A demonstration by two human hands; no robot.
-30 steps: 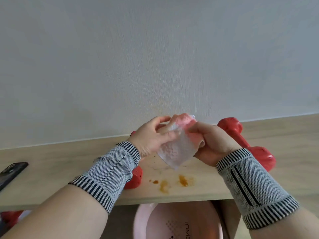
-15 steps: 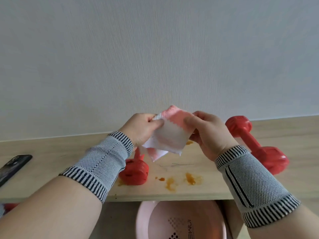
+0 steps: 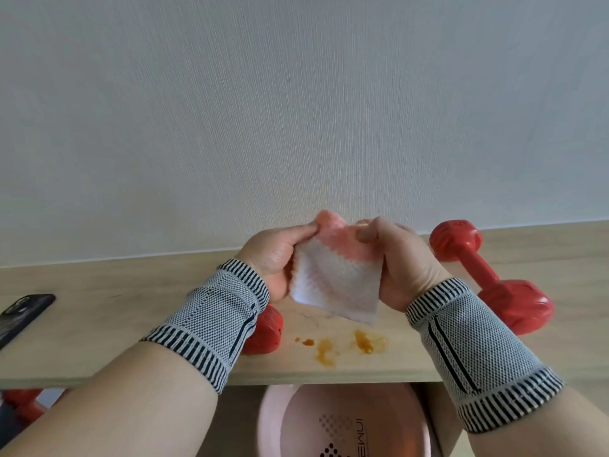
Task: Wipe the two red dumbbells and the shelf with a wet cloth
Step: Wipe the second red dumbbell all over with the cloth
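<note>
Both hands, the left hand (image 3: 273, 255) and right hand (image 3: 398, 258), pinched a pink-and-white cloth (image 3: 336, 278) taut above the shelf (image 3: 99, 311), apparently folding it. Orange stains (image 3: 342, 346) lay below, between two red dumbbells (image 3: 487, 275).

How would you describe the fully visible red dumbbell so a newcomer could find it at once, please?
Start at the long wooden shelf along the white wall. Right of the hands holding the cloth, the dumbbell lies angled, in full view; the other dumbbell sits mostly hidden behind the left wrist.
</note>
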